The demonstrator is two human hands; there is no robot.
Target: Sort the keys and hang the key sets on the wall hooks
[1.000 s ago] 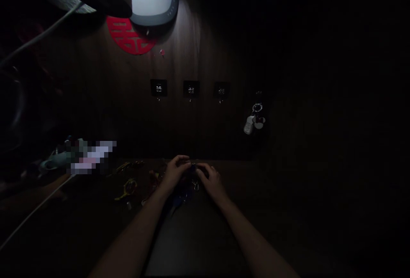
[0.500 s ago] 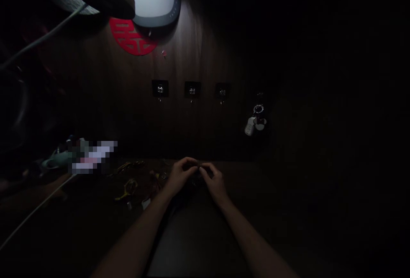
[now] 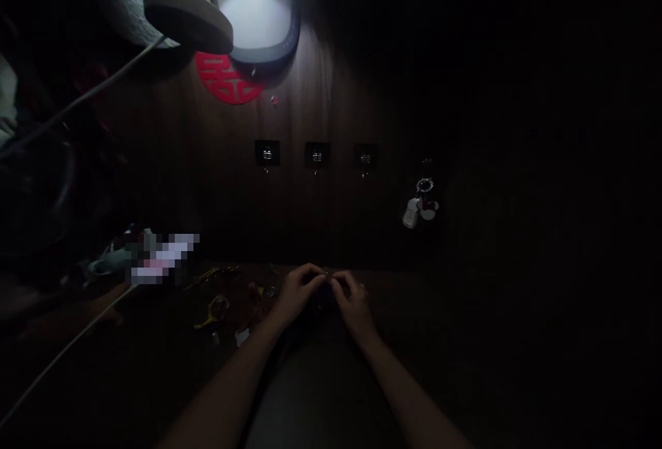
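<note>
Dark wood panel [image 3: 300, 218], red character cut-out [image 3: 230, 80] partly hidden; left hand [image 3: 298, 290], right hand [image 3: 354, 303]: fingers [image 3: 314, 282] curled close, hold unclear

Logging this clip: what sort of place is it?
Probably a room in a home, dimly lit: a red decorative cutout, a keychain near small hooks, and a wood-grain panel suggest it.

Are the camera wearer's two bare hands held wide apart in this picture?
No, the bare left hand and the bare right hand are close together, with their fingertips nearly meeting.
</note>
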